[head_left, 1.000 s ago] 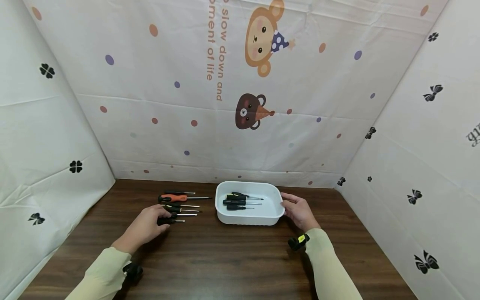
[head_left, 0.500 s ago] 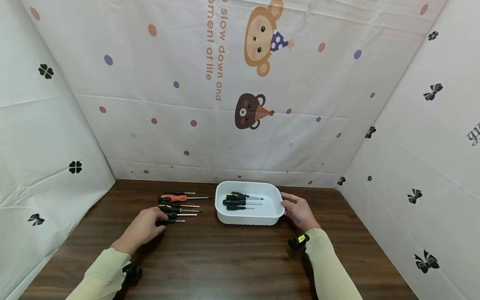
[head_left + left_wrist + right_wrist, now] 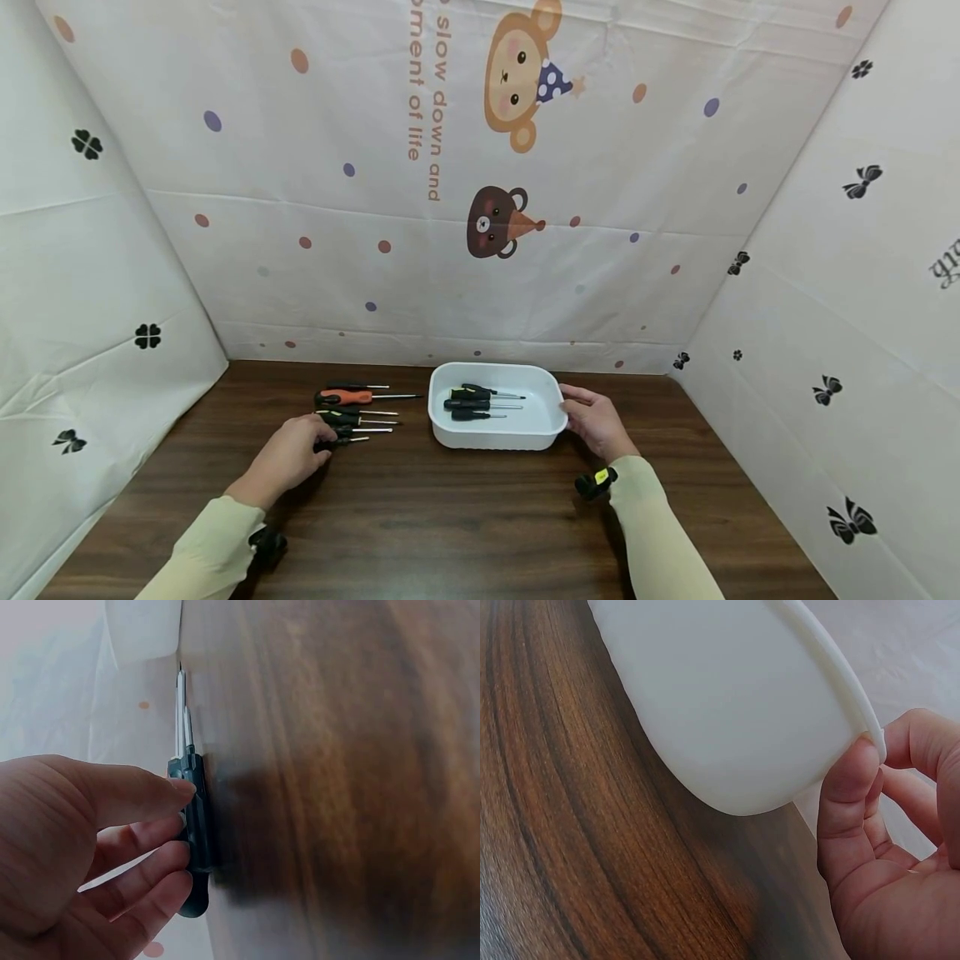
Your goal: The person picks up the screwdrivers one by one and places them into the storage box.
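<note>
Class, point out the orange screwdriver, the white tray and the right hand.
Orange screwdriver (image 3: 358,397): head view, on its orange handle.
White tray (image 3: 495,439): head view, on its near outer wall.
Right hand (image 3: 597,423): head view, on its back.

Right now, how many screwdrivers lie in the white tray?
4 show in the white tray, back to front: the rear screwdriver, the yellow-marked screwdriver, the third screwdriver, and the front screwdriver, nearest the person. Another could be hidden beneath.

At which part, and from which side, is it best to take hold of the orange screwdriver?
I would pinch the orange screwdriver by its thick handle, from above: it lies flat, its thin shaft points toward the tub, and black screwdrivers lie close on both its long sides.
</note>
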A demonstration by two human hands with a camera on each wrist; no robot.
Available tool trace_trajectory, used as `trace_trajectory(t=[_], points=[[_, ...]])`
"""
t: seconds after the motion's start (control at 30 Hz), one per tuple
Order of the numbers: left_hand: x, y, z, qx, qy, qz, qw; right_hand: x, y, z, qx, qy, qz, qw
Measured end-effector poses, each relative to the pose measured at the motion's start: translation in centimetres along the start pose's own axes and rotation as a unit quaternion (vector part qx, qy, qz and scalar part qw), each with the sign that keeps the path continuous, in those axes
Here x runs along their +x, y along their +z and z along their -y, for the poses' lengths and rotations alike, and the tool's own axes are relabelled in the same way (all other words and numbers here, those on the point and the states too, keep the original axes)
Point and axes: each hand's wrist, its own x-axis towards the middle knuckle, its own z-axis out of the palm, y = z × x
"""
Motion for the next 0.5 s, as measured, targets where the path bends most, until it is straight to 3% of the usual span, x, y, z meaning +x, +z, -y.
trace_trajectory(t=[0.33,0.5], points=[[0.06,-0.17,-0.21,0.003,-0.01,0.009,0.9999,0.73,-0.05,-1.08,-0.012,-0.01,-0.015,0.9998],[0.06,-0.06,-0.16,0.009,-0.01,-0.003,0.9999,0.68,0.01,-0.99,-0.015,-0.01,-0.017,0.9997]])
